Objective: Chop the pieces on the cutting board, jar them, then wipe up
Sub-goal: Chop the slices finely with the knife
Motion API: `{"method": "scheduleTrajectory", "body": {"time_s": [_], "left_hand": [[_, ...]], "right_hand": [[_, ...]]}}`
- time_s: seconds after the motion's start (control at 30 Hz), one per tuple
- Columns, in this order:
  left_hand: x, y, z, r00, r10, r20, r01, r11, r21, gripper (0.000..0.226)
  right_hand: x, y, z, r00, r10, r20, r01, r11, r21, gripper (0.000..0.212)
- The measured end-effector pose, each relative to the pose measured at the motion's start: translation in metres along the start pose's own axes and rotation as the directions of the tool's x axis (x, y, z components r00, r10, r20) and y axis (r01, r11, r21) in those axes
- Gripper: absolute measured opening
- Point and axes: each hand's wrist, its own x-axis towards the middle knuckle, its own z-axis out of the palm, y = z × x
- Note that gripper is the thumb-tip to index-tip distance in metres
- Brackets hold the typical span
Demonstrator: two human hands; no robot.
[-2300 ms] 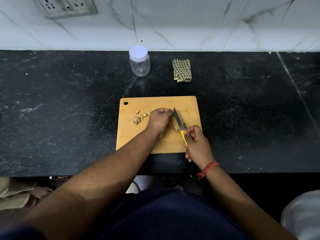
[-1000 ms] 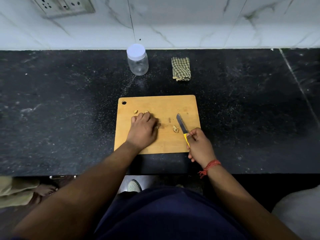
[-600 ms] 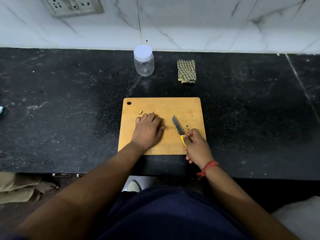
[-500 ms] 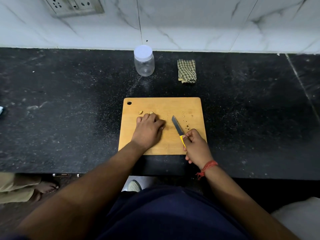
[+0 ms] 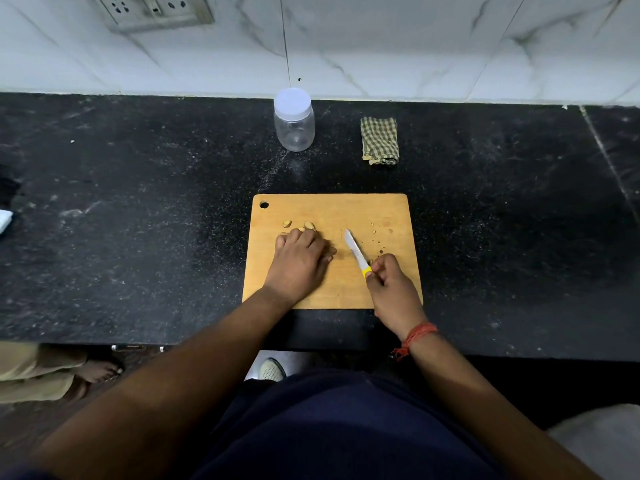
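Observation:
A wooden cutting board lies on the black counter. My left hand rests palm down on its left half, fingers curled over some pale pieces; two more pieces show just beyond the fingertips. My right hand grips the yellow handle of a small knife, blade pointing up-left over the board, apart from my left hand. Small crumbs dot the board's right side. A clear jar with a white lid stands behind the board, lid on.
A folded checked cloth lies right of the jar near the white marble wall. The black counter stretches to both sides. A person's bare foot shows on the floor at lower left. A white object sits at the counter's left edge.
My left hand moved from beside the blade to the left half of the board and settled over the pieces. The knife drew back slightly to the right. In the last half second little moved.

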Motion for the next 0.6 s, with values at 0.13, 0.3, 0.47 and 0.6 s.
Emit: {"method": "scheduleTrajectory", "body": {"time_s": [0.13, 0.3, 0.47, 0.6], "left_hand": [[0.005, 0.001, -0.002, 0.999, 0.042, 0.027, -0.042, 0.999, 0.003, 0.029], [0.014, 0.008, -0.004, 0.997, 0.008, 0.078, -0.006, 1.0, -0.022, 0.026], [0.005, 0.003, 0.004, 1.0, -0.014, 0.011, 0.015, 0.996, -0.086, 0.028], [-0.013, -0.005, 0.01, 0.981, 0.19, -0.027, -0.191, 0.982, -0.005, 0.039]], "right_hand": [[0.002, 0.0, 0.002, 0.999, -0.026, -0.025, 0.027, 1.0, 0.002, 0.007], [0.002, -0.004, 0.003, 1.0, -0.015, -0.007, 0.015, 1.0, 0.001, 0.007], [-0.005, -0.004, 0.004, 1.0, -0.007, -0.023, 0.005, 0.995, -0.099, 0.018], [-0.008, -0.007, 0.007, 1.0, -0.01, -0.02, 0.008, 0.994, -0.11, 0.006]]}}
